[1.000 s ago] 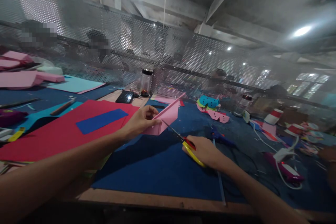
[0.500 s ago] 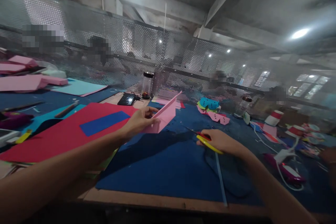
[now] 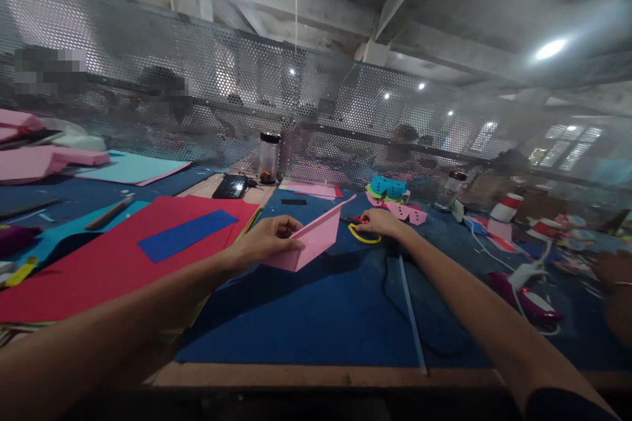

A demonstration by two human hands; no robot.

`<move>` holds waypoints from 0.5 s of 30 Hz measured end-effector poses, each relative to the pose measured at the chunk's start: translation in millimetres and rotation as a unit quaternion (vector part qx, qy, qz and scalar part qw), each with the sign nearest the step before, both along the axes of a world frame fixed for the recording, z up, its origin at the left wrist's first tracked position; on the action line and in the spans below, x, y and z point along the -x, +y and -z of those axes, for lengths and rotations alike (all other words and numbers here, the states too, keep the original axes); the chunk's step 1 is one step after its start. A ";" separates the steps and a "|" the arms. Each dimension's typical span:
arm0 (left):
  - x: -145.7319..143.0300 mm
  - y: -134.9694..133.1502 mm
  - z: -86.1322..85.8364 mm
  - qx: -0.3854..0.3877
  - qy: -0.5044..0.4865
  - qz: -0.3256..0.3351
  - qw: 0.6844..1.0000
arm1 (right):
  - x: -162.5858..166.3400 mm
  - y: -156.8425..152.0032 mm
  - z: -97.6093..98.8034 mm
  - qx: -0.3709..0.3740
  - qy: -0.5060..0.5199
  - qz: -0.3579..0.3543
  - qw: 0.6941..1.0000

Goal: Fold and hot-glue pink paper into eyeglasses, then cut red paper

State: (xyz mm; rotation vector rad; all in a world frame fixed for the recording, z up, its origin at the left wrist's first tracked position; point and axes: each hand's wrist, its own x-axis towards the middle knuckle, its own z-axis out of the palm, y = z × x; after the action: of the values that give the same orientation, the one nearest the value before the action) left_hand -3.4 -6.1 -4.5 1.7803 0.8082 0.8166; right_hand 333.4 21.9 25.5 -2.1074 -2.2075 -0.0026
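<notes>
A folded piece of pink paper (image 3: 318, 240) is pinched between the thumb and fingers of my left hand (image 3: 276, 240), tilted up above the blue mat (image 3: 316, 329). My right hand (image 3: 382, 222) reaches forward, its fingers closed at the red and yellow handles of a pair of scissors (image 3: 365, 237) low over the mat. The pink paper hides the blades in part. Just beyond my right hand lie pink cut-outs with dark holes (image 3: 407, 212) and a curled blue cut-out (image 3: 389, 186).
Red sheets (image 3: 99, 276) with a blue strip (image 3: 187, 235) lie at left. Behind stand a phone (image 3: 230, 187), a clear jar (image 3: 269, 158) and a perforated metal screen (image 3: 336, 112). At right are a purple glue gun (image 3: 528, 299), a glue stick (image 3: 412, 316) and another person's hand (image 3: 619, 270).
My right hand has moved forward and left with the scissors, lowering them toward the mat beyond the pink paper. My left hand still holds the paper. The view has shifted slightly right.
</notes>
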 end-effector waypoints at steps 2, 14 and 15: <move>-1.2 -2.0 0.0 0.004 0.002 0.006 1.000 | 1.2 -3.4 -4.2 -0.038 0.039 -0.011 0.998; -5.9 -16.6 -1.7 0.004 0.112 0.110 0.988 | 55.1 -106.2 -23.0 -0.242 0.106 -0.230 0.937; -6.5 -18.0 -1.5 0.010 0.114 0.117 0.986 | 62.6 -111.4 -18.8 -0.221 0.079 -0.246 0.940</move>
State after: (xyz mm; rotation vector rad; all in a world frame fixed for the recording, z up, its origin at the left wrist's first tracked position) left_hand 3.2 -24.0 -3.0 1.9300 0.7324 0.4545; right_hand 270.8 -89.6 44.4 -1.2536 -2.3004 -0.2597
